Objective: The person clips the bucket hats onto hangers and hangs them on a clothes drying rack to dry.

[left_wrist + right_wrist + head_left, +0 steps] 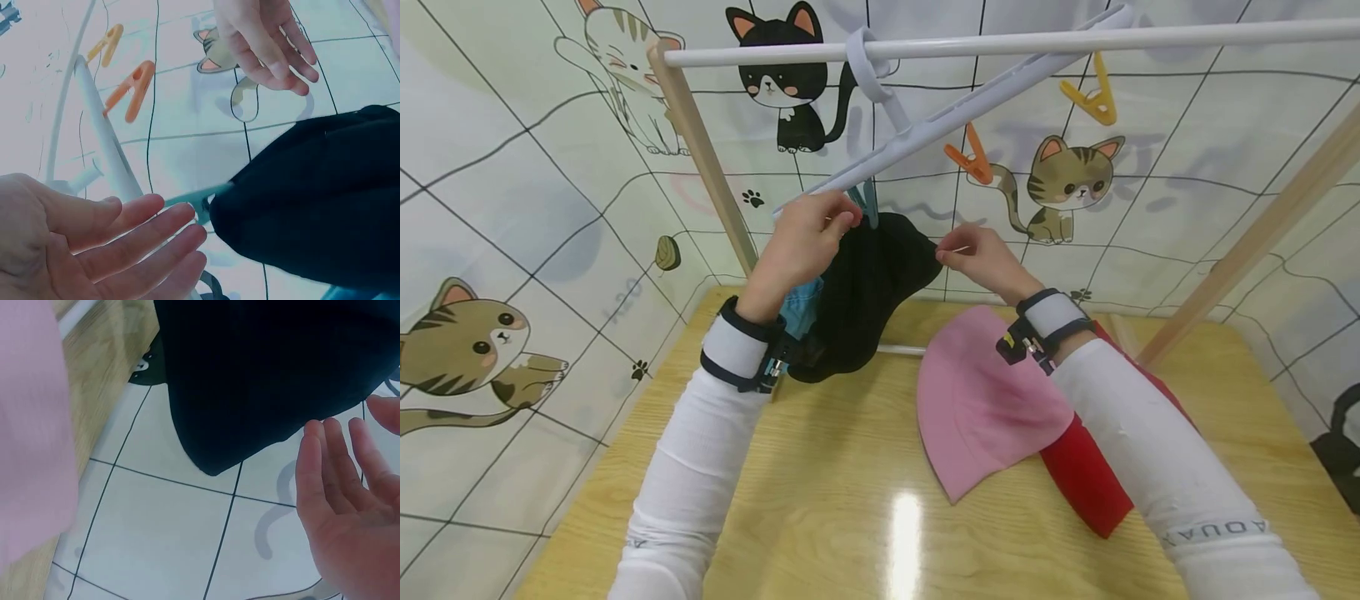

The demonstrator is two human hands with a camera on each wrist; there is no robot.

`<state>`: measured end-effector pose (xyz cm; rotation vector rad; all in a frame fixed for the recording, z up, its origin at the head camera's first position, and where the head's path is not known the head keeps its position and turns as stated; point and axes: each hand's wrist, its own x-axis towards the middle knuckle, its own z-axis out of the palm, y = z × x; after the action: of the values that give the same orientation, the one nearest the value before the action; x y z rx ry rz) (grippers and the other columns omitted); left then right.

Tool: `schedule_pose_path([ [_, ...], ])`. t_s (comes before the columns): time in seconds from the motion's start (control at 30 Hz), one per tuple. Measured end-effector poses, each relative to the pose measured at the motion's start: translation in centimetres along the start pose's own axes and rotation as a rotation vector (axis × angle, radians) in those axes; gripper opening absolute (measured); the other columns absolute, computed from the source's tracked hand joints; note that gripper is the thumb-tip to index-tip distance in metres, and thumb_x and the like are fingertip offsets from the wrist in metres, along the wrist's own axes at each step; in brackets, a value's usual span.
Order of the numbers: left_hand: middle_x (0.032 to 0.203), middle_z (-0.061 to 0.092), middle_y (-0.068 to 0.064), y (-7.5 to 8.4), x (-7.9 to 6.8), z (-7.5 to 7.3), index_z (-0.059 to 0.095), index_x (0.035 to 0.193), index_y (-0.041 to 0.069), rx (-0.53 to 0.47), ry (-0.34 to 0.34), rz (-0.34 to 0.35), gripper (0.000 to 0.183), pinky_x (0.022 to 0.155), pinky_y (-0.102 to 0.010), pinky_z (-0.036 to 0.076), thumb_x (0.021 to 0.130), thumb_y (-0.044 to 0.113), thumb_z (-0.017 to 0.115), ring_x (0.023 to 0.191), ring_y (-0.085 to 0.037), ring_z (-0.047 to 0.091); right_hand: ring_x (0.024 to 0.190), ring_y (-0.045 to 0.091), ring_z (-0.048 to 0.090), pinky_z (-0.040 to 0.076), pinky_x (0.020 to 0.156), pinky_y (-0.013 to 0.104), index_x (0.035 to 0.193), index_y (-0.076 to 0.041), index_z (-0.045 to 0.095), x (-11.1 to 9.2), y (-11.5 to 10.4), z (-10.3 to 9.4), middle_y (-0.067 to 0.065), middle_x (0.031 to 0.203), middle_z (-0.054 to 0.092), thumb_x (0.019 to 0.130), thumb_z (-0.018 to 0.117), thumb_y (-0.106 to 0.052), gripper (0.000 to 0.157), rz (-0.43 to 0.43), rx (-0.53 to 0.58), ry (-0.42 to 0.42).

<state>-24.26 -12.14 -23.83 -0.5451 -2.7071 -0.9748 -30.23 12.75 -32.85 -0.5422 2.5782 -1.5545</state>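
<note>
A black hat point(872, 292) hangs from the sloping white hanger point(925, 125), held at its top by a blue-green clothespin point(869, 202). My left hand point(808, 237) is beside that clothespin; in the left wrist view its fingers point(147, 240) are loosely extended and grip nothing. My right hand point(985, 260) is at the hat's right edge, and in the right wrist view its fingers point(334, 462) are extended near the hem. Whether the fingertips touch the cloth I cannot tell. Behind my left wrist some blue cloth point(801, 310) shows, partly hidden.
The hanger hooks over a white rail point(1015, 43) on a wooden frame point(707, 158). An orange clothespin point(973, 157) and a yellow clothespin point(1093, 93) are on the hanger's right side. Below, a pink hat point(981, 404) lies over red cloth point(1090, 479) on the wooden table point(820, 517).
</note>
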Motion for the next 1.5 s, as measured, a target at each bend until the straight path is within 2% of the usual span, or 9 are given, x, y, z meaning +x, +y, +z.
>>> schedule_pose_path([
  [0.13, 0.105, 0.065, -0.019, 0.6, -0.1, 0.6, 0.063, 0.109, -0.007, 0.014, -0.033, 0.064, 0.021, 0.088, -0.038, 0.044, 0.100, 0.004, 0.048, 0.095, -0.030, 0.055, 0.105, 0.033, 0.058, 0.043, 0.087, 0.042, 0.113, 0.002, 0.058, -0.2, 0.4, -0.6, 0.018, 0.117, 0.058, 0.096, 0.059, -0.015, 0.025, 0.013, -0.030, -0.002],
  [0.37, 0.106, 0.067, -0.017, 0.8, -0.3, 2.4, 0.065, 0.109, -0.006, 0.050, -0.123, 0.121, 0.021, 0.087, -0.036, 0.046, 0.100, 0.005, 0.050, 0.095, -0.027, 0.059, 0.105, 0.033, 0.058, 0.043, 0.088, 0.044, 0.115, 0.003, 0.058, -0.5, 0.7, -1.6, 0.019, 0.118, 0.058, 0.097, 0.058, -0.017, 0.027, 0.017, -0.065, -0.021],
  [0.53, 0.104, 0.067, -0.016, 0.6, -0.8, 4.1, 0.065, 0.109, -0.005, 0.058, -0.167, 0.144, 0.020, 0.080, -0.036, 0.048, 0.099, 0.006, 0.053, 0.090, -0.026, 0.061, 0.108, 0.036, 0.057, 0.043, 0.090, 0.044, 0.113, 0.003, 0.058, -0.7, 0.6, -2.5, 0.020, 0.118, 0.057, 0.097, 0.057, -0.014, 0.024, 0.009, -0.097, -0.034],
  [0.77, 0.108, 0.068, -0.013, 0.8, -1.1, 6.7, 0.066, 0.114, -0.001, 0.112, -0.289, 0.151, 0.022, 0.082, -0.035, 0.050, 0.097, 0.007, 0.055, 0.092, -0.024, 0.063, 0.107, 0.034, 0.057, 0.043, 0.090, 0.045, 0.115, 0.003, 0.058, -0.9, -0.1, -3.9, 0.020, 0.119, 0.056, 0.097, 0.056, -0.015, 0.025, 0.038, -0.134, -0.030],
  [0.9, 0.110, 0.067, -0.011, 0.9, -1.4, 8.6, 0.066, 0.116, 0.001, 0.130, -0.367, 0.134, 0.024, 0.085, -0.034, 0.049, 0.098, 0.010, 0.055, 0.096, -0.024, 0.062, 0.106, 0.032, 0.057, 0.043, 0.089, 0.044, 0.115, 0.003, 0.058, -0.8, -0.7, -4.5, 0.019, 0.118, 0.057, 0.096, 0.056, -0.015, 0.026, 0.037, -0.162, -0.024],
  [1.03, 0.113, 0.066, -0.010, 1.1, -1.8, 10.9, 0.065, 0.120, 0.003, 0.129, -0.439, 0.079, 0.027, 0.080, -0.031, 0.050, 0.098, 0.017, 0.057, 0.093, -0.021, 0.062, 0.106, 0.031, 0.057, 0.042, 0.090, 0.044, 0.116, 0.002, 0.058, -0.7, -1.8, -5.1, 0.018, 0.119, 0.058, 0.097, 0.057, -0.017, 0.027, 0.023, -0.202, -0.018],
  [1.27, 0.110, 0.068, -0.012, 1.6, -2.3, 15.1, 0.066, 0.116, 0.000, 0.230, -0.503, 0.183, 0.028, 0.084, -0.033, 0.049, 0.096, 0.019, 0.061, 0.098, -0.023, 0.063, 0.109, 0.032, 0.055, 0.042, 0.092, 0.045, 0.119, 0.002, 0.054, -0.4, -3.8, -6.0, 0.018, 0.121, 0.055, 0.097, 0.056, -0.018, 0.030, -0.015, -0.182, -0.037],
  [1.4, 0.111, 0.068, -0.009, 1.8, -2.4, 16.8, 0.067, 0.114, 0.001, 0.250, -0.555, 0.178, 0.028, 0.085, -0.032, 0.047, 0.096, 0.021, 0.061, 0.100, -0.022, 0.062, 0.108, 0.031, 0.054, 0.041, 0.093, 0.045, 0.122, 0.002, 0.052, -0.3, -4.9, -6.4, 0.018, 0.122, 0.055, 0.097, 0.055, -0.020, 0.034, -0.034, -0.193, -0.035],
  [1.5, 0.110, 0.068, -0.010, 1.9, -2.5, 17.9, 0.068, 0.112, 0.000, 0.229, -0.582, 0.180, 0.027, 0.083, -0.028, 0.046, 0.095, 0.020, 0.061, 0.097, -0.019, 0.061, 0.110, 0.030, 0.053, 0.039, 0.095, 0.046, 0.123, 0.003, 0.050, -0.4, -5.7, -6.9, 0.018, 0.123, 0.056, 0.096, 0.056, -0.019, 0.035, -0.050, -0.199, -0.030],
])
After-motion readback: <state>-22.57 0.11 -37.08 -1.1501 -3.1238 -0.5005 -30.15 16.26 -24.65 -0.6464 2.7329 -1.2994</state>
